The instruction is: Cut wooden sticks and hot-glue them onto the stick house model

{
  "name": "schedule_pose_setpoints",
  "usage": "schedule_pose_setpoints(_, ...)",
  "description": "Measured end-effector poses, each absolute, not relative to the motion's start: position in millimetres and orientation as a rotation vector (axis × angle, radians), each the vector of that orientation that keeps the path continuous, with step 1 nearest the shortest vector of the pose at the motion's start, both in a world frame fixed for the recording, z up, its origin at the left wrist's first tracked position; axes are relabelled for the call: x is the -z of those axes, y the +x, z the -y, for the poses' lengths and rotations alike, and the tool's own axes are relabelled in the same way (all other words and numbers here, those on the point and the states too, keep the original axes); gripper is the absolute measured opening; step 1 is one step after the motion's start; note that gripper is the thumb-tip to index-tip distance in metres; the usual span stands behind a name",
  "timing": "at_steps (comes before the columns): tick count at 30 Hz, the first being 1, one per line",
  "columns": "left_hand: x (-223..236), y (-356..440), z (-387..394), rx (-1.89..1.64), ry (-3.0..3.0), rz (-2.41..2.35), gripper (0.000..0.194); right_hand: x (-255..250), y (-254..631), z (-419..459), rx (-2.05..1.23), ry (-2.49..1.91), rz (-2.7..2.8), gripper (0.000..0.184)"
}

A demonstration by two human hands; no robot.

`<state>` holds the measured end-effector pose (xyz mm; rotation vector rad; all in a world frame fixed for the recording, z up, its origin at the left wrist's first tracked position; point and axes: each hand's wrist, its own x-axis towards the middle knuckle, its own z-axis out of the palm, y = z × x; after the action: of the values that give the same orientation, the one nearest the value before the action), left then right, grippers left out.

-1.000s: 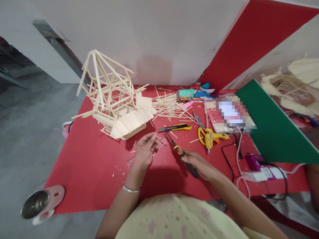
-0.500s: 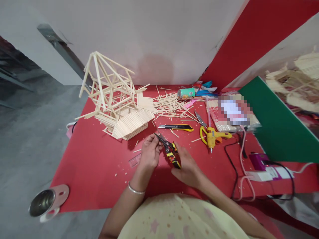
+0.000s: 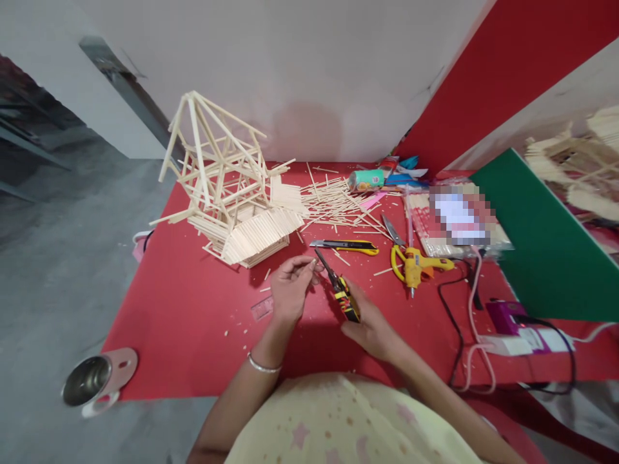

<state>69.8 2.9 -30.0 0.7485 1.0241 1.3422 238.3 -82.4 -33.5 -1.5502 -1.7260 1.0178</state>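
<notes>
My right hand (image 3: 370, 322) is wrapped round the black-and-yellow handles of a pair of snips (image 3: 342, 293). Their narrow dark blades point up and left, and look closed. My left hand (image 3: 293, 283), with a silver bangle at the wrist, pinches a small piece of wooden stick (image 3: 313, 263) close to the blade tips. Most of that piece is hidden by the fingers. Beyond my left hand stands a model building of thin wooden sticks (image 3: 227, 187), with an open roof frame and a slatted lower roof.
Loose sticks (image 3: 333, 206) lie behind a yellow utility knife (image 3: 345, 246). To the right are a yellow glue gun (image 3: 416, 265), scissors (image 3: 394, 235), a green can (image 3: 366, 180), cables and a power strip (image 3: 507, 345). A pink mug (image 3: 123, 368) stands at the table's left front edge.
The snips have swung slightly right, and their blades have gone from apart to closed. My left hand has drawn a little away from the blades, still pinching. The view has shifted slightly.
</notes>
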Motion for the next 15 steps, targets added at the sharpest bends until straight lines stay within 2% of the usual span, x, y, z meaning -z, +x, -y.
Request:
schedule_pose_setpoints(8,30,68,2,-1.302,0.901,-1.087,0.024,35,242,84,-1.132,-1.56,1.638,0.09)
schedule_pose_setpoints(12,40,68,-3,-1.191,0.652,-1.034,0.033,34,241,81,-1.167,-1.57,1.591,0.088)
schedule_pose_setpoints(15,46,66,-8,-1.179,0.582,-1.043,0.031,29,243,78,-1.168,-1.609,1.534,0.083)
